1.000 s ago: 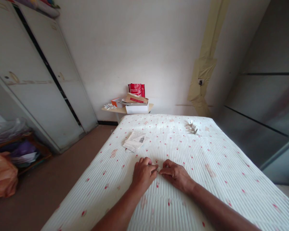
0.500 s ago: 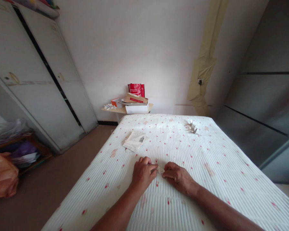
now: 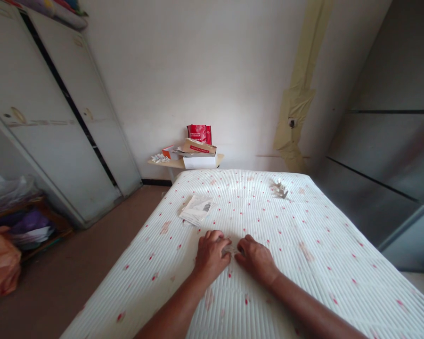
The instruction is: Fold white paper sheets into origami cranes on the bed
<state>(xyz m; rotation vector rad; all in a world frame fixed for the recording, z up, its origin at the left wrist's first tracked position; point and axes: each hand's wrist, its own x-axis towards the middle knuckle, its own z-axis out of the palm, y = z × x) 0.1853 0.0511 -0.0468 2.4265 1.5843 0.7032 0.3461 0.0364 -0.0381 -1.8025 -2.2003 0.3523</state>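
Observation:
Low over the patterned bedcover (image 3: pixel 155 282), my left hand (image 3: pixel 212 256) has its thumb and fingers closed around a small piece of printed paper (image 3: pixel 229 249). My right hand (image 3: pixel 257 259) is at the paper's right side, fingers curled inward with the tips at its edge. Much of the paper is hidden by the fingers, so its folds cannot be made out. Beyond my left hand lies a small stack of printed paper sheets (image 3: pixel 197 209). Farther off to the right sits a little cluster of folded paper pieces (image 3: pixel 280 189).
Past the bed's far end, a small table (image 3: pixel 176 163) bears a white box (image 3: pixel 199 162), a red bag (image 3: pixel 199 134) and a pile of white pieces (image 3: pixel 160 158). Cabinets (image 3: pixel 56 122) line the left side. An orange bag (image 3: pixel 2 261) is at lower left.
My right hand has turned, its fingers curling more at the paper's edge. The left hand has opened slightly around the paper. The view has shifted a little.

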